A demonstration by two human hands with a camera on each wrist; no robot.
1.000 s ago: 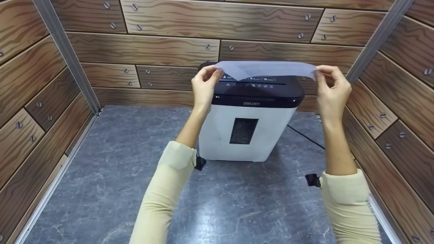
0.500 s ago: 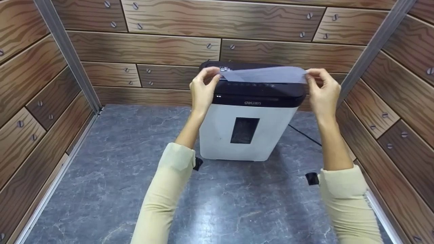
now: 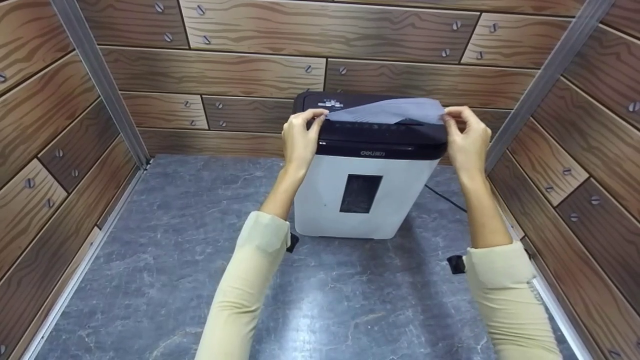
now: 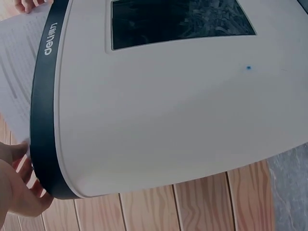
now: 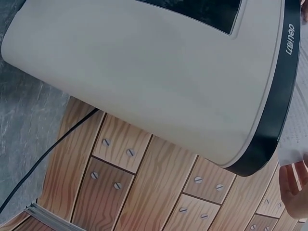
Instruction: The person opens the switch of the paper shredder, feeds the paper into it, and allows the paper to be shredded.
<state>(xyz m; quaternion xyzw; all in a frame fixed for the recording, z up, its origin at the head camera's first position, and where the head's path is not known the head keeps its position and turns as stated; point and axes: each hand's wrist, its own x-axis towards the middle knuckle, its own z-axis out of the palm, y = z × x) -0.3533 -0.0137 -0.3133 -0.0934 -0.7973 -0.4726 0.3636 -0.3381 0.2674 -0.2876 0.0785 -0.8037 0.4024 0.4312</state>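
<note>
A sheet of printed paper (image 3: 395, 110) spans the black top of a paper shredder (image 3: 320, 195), its lower edge along the top near the feed slot. My left hand (image 3: 300, 137) pinches the sheet's left corner between thumb and fingers. At the right corner, my right hand (image 3: 468, 142) pinches it the same way. The left wrist view shows the printed lines on the paper (image 4: 17, 72) and my left hand (image 4: 21, 183) beside the shredder's dark rim. In the right wrist view my right hand (image 5: 294, 187) is partly cut off by the frame edge.
The white shredder body has a dark window (image 3: 361, 193) with shreds visible behind it. A black cord (image 3: 446, 198) runs off to the right over the grey marbled floor (image 3: 200, 225). Wood-patterned walls (image 3: 225, 70) with metal corner posts enclose the back and sides.
The paper has come down onto the shredder's top. My right hand has moved left and slightly down; my left hand has dropped a little.
</note>
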